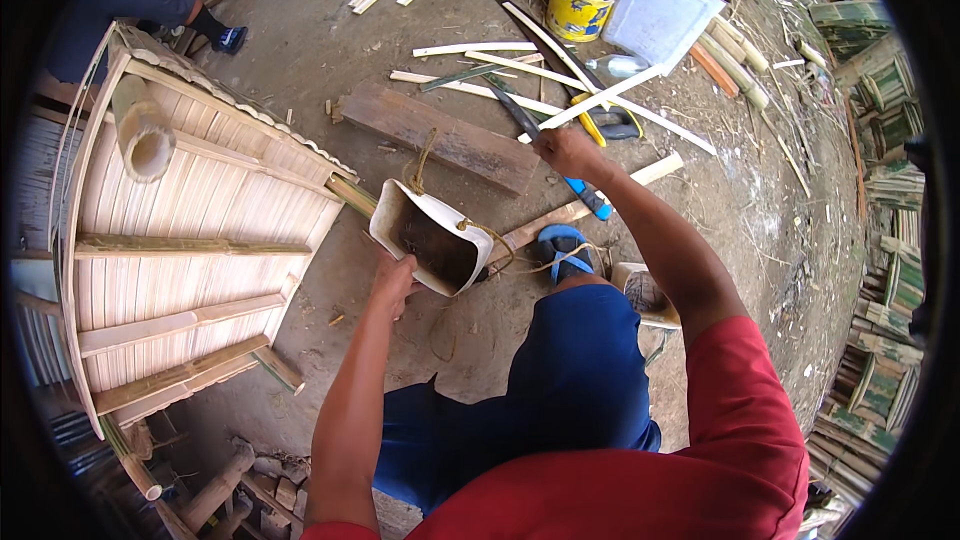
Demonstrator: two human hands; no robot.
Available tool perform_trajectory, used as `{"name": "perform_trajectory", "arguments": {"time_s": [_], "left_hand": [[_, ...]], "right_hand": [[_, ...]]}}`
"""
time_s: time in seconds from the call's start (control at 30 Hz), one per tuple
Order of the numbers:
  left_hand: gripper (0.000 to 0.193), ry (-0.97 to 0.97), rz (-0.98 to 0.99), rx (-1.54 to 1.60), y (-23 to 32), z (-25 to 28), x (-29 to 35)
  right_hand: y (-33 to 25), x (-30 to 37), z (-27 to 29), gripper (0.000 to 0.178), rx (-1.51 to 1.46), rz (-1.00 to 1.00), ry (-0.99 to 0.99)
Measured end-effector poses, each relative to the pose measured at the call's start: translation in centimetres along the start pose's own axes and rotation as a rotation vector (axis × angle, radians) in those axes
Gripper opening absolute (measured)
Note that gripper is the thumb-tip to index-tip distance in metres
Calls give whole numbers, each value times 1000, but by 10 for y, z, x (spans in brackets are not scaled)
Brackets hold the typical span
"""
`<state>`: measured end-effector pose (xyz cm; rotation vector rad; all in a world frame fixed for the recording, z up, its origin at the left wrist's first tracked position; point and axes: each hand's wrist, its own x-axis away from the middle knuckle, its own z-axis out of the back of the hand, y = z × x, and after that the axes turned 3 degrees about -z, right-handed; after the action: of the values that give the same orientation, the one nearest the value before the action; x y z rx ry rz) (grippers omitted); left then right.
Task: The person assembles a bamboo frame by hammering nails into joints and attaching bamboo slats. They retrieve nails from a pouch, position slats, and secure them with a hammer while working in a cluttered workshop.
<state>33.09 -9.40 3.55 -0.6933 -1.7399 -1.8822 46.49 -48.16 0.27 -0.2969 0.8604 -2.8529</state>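
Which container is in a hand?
The white container with rope at its rim, gripped by the left hand. The yellow bucket and the tub beside the blue sandal are not held.

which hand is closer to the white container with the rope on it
Left. The left hand grips the white container at its near left edge; the right hand is apart from it, farther forward and to the right.

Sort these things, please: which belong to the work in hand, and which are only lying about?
Probably in use: white container, in left hand; blue-handled tool and pale strip, by right hand.

Seemingly lying about: yellow bucket; clear bottle; brown plank.
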Motion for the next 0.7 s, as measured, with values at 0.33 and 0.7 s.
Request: {"name": "perform_trajectory", "arguments": {"time_s": [0.33, 0.7], "left_hand": [[83, 137, -358, -232, 117, -13, -94], [68, 206, -55, -217, 157, -47, -141]], "right_hand": [[-44, -286, -64, 37, 212, 218, -142], [1, -322, -97, 46, 76, 427, -455]]}}
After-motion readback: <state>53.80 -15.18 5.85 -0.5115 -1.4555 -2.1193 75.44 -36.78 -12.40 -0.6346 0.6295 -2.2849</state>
